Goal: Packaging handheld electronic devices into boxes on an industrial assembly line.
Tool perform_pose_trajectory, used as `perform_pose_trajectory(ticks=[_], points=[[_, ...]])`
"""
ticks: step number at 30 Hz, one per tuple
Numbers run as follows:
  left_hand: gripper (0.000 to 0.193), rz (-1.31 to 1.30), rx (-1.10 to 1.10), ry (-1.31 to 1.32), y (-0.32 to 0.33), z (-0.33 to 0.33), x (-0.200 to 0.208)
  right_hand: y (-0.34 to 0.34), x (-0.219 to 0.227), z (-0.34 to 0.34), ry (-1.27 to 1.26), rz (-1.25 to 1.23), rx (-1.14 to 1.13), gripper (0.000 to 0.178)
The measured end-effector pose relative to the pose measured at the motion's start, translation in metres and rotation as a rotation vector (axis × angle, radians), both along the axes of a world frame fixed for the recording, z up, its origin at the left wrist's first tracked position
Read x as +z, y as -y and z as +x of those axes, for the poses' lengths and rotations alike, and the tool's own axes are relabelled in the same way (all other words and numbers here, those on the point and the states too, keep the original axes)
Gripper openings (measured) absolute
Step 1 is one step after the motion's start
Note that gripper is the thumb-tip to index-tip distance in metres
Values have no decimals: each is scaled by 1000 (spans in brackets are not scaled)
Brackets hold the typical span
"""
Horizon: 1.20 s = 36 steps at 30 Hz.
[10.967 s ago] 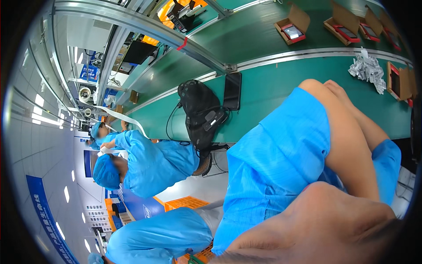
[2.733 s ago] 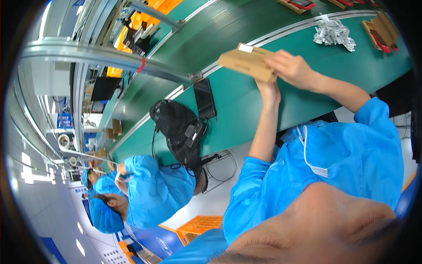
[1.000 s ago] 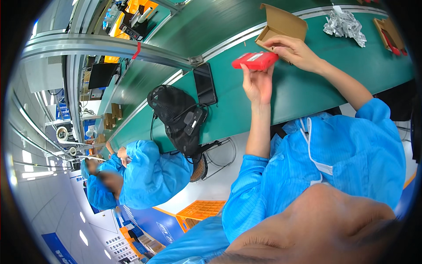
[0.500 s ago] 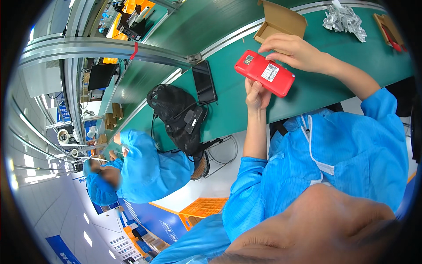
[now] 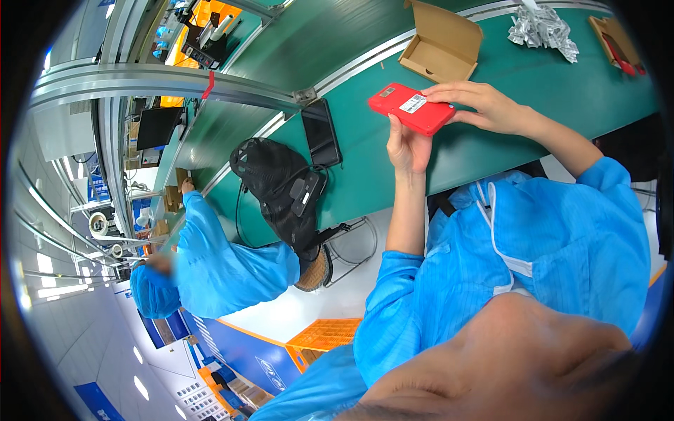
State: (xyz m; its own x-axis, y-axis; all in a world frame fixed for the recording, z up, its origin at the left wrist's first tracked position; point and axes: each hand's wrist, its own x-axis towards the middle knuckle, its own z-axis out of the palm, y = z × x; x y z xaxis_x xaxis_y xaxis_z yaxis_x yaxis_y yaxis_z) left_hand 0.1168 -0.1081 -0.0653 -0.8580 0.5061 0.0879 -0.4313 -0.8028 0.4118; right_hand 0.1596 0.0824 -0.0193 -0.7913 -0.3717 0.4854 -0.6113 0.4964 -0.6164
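Note:
A red handheld device (image 5: 401, 107), slab-shaped with rounded corners, is tilted above the green bench. Its back faces up, with a white label and a small dark window near the far-left end. My left hand (image 5: 410, 149) grips it from below, thumb against the near long edge; the other fingers are mostly hidden under it. My right hand (image 5: 487, 107) is closed round the right end, fingers lying over the top beside the label and thumb at the near corner.
On the green bench (image 5: 372, 186) stand an open cardboard box (image 5: 439, 59), crumpled silvery wrapping (image 5: 542, 34) and another box (image 5: 611, 42) with red items. Left lie a black tablet (image 5: 321, 133) and a black mesh bag (image 5: 270, 175). A co-worker in blue (image 5: 232, 259) sits farther left.
The red device has tilted and shifted slightly left. My right hand, fingers raised near its far edge before, now grips its right end. The co-worker's arm has reached out along the bench.

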Motion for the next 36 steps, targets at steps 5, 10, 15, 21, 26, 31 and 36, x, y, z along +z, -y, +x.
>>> perform_pose_trajectory(ticks=[5,10,15,21,26,31,36], points=[[51,-171,-38,-17,-7,-3,7,-1,-1,4,-31,-2,-45,45],[42,-602,62,-34,-27,-13,20,1,-20,10,171,-199,-234,38],[49,-650,-94,-150,-30,-18,33,-25,-23,-4,699,-1157,-239,44],[58,-905,118,-170,-25,-42,18,-42,-38,-5,842,-1408,-399,48],[59,-946,95,-167,-36,-57,14,-80,-36,-1,804,-547,-530,52],[53,-853,113,-161,-57,-72,2,-87,-56,-44,312,-449,-633,38],[45,-823,341,-313,-56,-85,-23,-98,-58,-100,333,-402,-768,32]])
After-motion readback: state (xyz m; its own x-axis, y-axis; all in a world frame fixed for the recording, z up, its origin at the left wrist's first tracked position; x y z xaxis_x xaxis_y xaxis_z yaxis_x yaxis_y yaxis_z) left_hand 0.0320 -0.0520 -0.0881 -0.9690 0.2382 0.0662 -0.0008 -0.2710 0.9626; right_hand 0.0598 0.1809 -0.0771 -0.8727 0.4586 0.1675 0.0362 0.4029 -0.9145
